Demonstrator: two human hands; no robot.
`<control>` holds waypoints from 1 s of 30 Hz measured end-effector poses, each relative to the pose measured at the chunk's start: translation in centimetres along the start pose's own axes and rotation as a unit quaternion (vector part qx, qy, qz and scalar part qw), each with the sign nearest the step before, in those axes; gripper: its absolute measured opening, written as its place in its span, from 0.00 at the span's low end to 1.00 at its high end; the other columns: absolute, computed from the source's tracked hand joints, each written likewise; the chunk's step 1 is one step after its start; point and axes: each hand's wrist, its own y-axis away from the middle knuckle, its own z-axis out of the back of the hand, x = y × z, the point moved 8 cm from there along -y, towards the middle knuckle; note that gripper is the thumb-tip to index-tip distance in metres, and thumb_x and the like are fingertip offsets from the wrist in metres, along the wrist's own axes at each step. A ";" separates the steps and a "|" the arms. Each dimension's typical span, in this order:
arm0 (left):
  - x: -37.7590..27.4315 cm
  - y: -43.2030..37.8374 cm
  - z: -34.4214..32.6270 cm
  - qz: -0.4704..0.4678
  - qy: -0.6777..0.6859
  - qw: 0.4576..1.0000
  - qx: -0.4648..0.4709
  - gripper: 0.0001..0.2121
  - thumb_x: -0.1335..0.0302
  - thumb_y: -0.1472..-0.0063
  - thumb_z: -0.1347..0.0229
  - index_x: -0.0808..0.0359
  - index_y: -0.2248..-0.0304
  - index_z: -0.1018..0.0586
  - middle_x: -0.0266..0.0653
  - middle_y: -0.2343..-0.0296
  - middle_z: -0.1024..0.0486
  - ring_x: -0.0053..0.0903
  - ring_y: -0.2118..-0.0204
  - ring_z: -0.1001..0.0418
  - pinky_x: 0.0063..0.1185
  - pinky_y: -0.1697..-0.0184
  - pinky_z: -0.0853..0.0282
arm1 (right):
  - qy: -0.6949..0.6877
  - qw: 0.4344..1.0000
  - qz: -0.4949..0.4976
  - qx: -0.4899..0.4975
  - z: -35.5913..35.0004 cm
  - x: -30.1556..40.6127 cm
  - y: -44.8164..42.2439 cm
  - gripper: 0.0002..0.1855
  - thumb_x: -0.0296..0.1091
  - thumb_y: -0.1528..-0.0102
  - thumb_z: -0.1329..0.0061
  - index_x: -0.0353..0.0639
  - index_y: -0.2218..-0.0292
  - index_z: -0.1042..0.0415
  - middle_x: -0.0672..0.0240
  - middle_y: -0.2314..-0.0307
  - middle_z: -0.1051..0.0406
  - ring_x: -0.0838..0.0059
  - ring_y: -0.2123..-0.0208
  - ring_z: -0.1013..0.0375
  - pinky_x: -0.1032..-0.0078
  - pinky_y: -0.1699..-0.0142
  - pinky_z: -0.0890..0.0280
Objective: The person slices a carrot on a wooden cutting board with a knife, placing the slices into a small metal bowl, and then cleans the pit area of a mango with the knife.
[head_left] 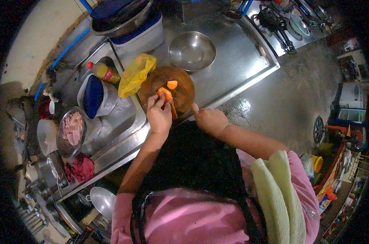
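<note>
My left hand [159, 114] pinches an orange carrot [165, 92] against a round wooden chopping board [184, 76]. A cut carrot piece [172, 84] lies apart on the board, just beyond the held one. My right hand [210, 120] is closed at the board's near right edge, around what seems to be a knife's handle, largely hidden in the fist; the thin blade [174, 97] shows faintly by the carrot. A yellow plastic bag [137, 74] rests against the board's left side. Behind the board stands a steel bowl [192, 51].
The steel counter [233, 58] ends at a raised rim on the right. To the left, the sink [123, 114] holds a blue-lidded container [93, 96] and a bottle [104, 72]. A bowl of raw meat [72, 128] and a pink cloth [82, 167] are nearer left.
</note>
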 end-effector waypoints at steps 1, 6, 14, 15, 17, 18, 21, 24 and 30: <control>0.1 0.0 -0.1 0.001 0.001 1.000 0.001 0.16 0.75 0.51 0.37 0.68 0.60 0.19 0.45 0.61 0.28 0.40 0.59 0.29 0.27 0.54 0.32 | 0.001 1.000 -0.008 -0.001 0.0 0.0 -0.1 0.16 0.32 0.42 0.67 0.41 0.52 0.43 0.51 0.77 0.25 0.52 0.75 0.23 0.55 0.72 0.29; 0.2 0.0 0.0 0.010 0.010 1.000 -0.005 0.16 0.74 0.51 0.37 0.66 0.61 0.19 0.44 0.61 0.28 0.39 0.58 0.30 0.28 0.55 0.32 | 0.001 1.000 -0.016 0.007 0.5 0.4 -0.3 0.16 0.32 0.43 0.67 0.40 0.53 0.43 0.51 0.77 0.25 0.51 0.76 0.23 0.56 0.72 0.29; 0.6 0.1 -0.1 0.019 0.035 0.999 0.021 0.17 0.74 0.51 0.37 0.64 0.59 0.19 0.44 0.60 0.28 0.41 0.56 0.30 0.29 0.52 0.33 | -0.020 1.000 0.018 0.008 -0.4 0.4 -2.1 0.10 0.31 0.41 0.67 0.38 0.58 0.41 0.49 0.76 0.25 0.51 0.73 0.23 0.57 0.69 0.29; 0.5 -0.1 -0.1 0.027 0.060 0.997 0.028 0.17 0.74 0.50 0.37 0.65 0.59 0.20 0.45 0.59 0.28 0.42 0.55 0.30 0.29 0.51 0.34 | -0.018 1.000 0.019 0.005 -0.9 0.1 -2.9 0.10 0.31 0.41 0.67 0.38 0.58 0.41 0.49 0.76 0.25 0.51 0.73 0.23 0.57 0.69 0.29; 0.2 -0.3 -0.1 0.033 0.068 0.997 0.031 0.17 0.74 0.50 0.37 0.65 0.58 0.20 0.45 0.58 0.28 0.42 0.54 0.30 0.29 0.51 0.34 | -0.063 0.998 -0.019 0.013 -2.0 -0.6 -4.4 0.10 0.31 0.41 0.66 0.38 0.59 0.42 0.49 0.75 0.25 0.50 0.71 0.23 0.57 0.67 0.29; 0.2 -0.4 -0.1 0.041 0.076 0.996 0.038 0.18 0.74 0.50 0.37 0.65 0.58 0.20 0.46 0.58 0.28 0.43 0.53 0.31 0.29 0.50 0.34 | -0.062 0.998 -0.016 0.010 -2.2 -0.7 -4.5 0.10 0.31 0.41 0.66 0.38 0.59 0.42 0.49 0.75 0.25 0.50 0.71 0.23 0.57 0.67 0.29; -0.8 0.1 0.3 0.017 0.043 0.998 0.033 0.19 0.74 0.51 0.37 0.66 0.57 0.21 0.48 0.56 0.29 0.42 0.53 0.30 0.27 0.51 0.33 | -0.046 0.999 -0.001 0.008 -2.3 -0.8 -4.2 0.10 0.31 0.41 0.67 0.39 0.58 0.42 0.50 0.75 0.25 0.49 0.71 0.24 0.55 0.67 0.30; -0.6 0.5 0.6 -0.014 0.024 1.000 0.013 0.19 0.75 0.51 0.37 0.67 0.57 0.21 0.49 0.55 0.31 0.41 0.53 0.30 0.26 0.51 0.33 | -0.028 1.000 -0.001 0.006 -1.3 -0.2 -3.5 0.10 0.32 0.41 0.68 0.39 0.58 0.42 0.50 0.75 0.25 0.50 0.72 0.24 0.55 0.68 0.29; -0.1 1.2 0.4 0.031 0.014 0.999 0.026 0.18 0.76 0.51 0.38 0.68 0.58 0.21 0.48 0.56 0.30 0.40 0.55 0.29 0.26 0.53 0.31 | -0.013 1.000 -0.017 0.005 -0.3 0.3 -1.1 0.12 0.32 0.42 0.66 0.40 0.57 0.42 0.51 0.76 0.25 0.51 0.73 0.23 0.56 0.69 0.29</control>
